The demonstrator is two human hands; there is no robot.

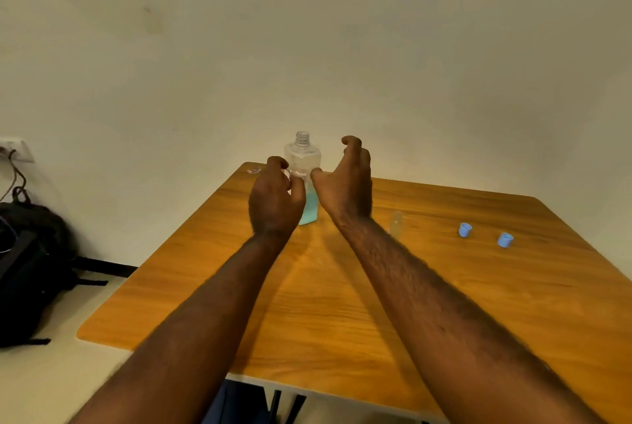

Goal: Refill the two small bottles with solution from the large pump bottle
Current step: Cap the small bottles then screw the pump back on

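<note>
Wooden table (342,304), far edge: large bottle (302,155), uncapped. Left hand (275,205) curled on small bottle (290,177); right hand (349,184) spread, empty.

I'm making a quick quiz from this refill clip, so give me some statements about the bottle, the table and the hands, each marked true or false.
1. The large bottle has a pump screwed on. False: its threaded neck stands open.
2. Two blue caps lie on the table, to the right of the right hand. True.
3. The large bottle is full to the neck. False: the blue liquid fills only its lower part.
4. The right hand holds nothing. True.
5. A black bag sits on the table. False: it is on the floor, left of the table.
</note>
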